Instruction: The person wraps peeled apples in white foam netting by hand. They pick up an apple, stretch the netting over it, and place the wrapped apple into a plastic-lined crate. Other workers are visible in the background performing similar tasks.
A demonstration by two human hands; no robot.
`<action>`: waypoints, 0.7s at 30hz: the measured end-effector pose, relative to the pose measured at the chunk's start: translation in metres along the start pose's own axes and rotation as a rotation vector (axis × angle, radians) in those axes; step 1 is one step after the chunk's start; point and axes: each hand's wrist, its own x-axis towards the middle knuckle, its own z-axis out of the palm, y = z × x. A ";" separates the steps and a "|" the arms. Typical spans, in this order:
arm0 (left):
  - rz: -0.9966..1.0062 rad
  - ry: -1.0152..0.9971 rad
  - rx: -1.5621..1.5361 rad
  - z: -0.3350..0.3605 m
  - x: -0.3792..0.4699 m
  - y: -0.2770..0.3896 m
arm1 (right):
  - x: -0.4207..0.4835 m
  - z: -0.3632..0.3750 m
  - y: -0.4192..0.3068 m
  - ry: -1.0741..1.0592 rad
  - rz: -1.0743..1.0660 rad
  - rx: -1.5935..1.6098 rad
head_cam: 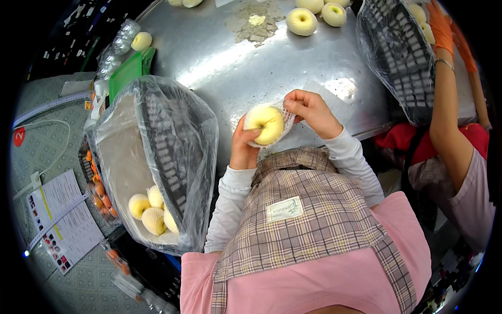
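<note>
A pale yellow apple [270, 121] rests in my left hand [244, 143], with the thumb near its hollow. White foam netting [289, 117] wraps around the fruit's edge and leaves its upper face bare. My right hand [311, 112] pinches the netting's rim at the apple's right side. Both hands are over the near edge of a metal table [219, 51]. To the left stands a crate lined with clear plastic [176, 137]; several netted apples [153, 219] lie at its near end.
More netted apples [301, 21] sit at the table's far side. On the right, a co-worker's orange-gloved hands [441, 29] reach into another plastic-lined crate [404, 59]. A green tray [125, 76] and clear plastic packaging [123, 37] stand at left, above printed sheets [64, 223] on the wall.
</note>
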 end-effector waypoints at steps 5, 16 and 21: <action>-0.137 -0.214 -0.470 -0.003 0.003 -0.003 | 0.005 0.010 0.013 -0.338 0.203 1.019; -0.117 -0.158 -0.814 0.002 0.002 -0.009 | 0.010 0.027 0.003 -0.360 0.259 1.254; -0.063 -0.197 -0.402 -0.011 0.013 -0.007 | 0.006 0.027 -0.006 -0.052 0.002 0.751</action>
